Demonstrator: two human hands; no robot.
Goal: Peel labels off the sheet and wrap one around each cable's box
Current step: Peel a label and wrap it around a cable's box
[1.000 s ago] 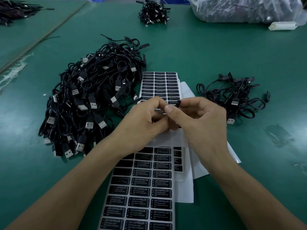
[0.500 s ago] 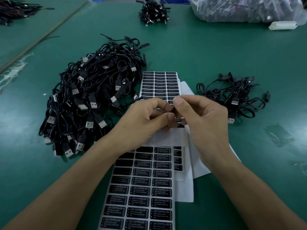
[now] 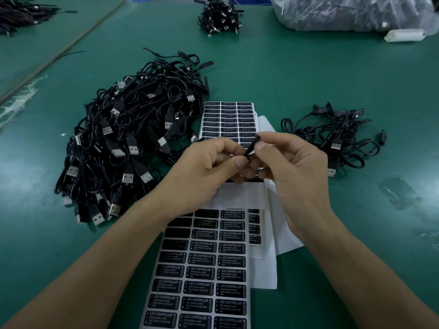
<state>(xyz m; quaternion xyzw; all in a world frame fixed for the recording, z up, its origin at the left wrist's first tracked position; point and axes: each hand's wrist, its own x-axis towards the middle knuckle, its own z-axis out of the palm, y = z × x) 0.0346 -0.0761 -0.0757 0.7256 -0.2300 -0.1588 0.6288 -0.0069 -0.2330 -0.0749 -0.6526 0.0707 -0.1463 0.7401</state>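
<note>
as right hand (image 3: 292, 172) pinches label (image 3: 252, 145), bag (image 3: 427, 19) holds cables (image 3: 332, 16)

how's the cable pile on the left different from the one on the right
The left pile is far bigger and densely heaped; the right pile is small and loosely spread. The left pile shows many silver USB plugs, the right pile only a couple. Both are black cables on the green table.
</note>
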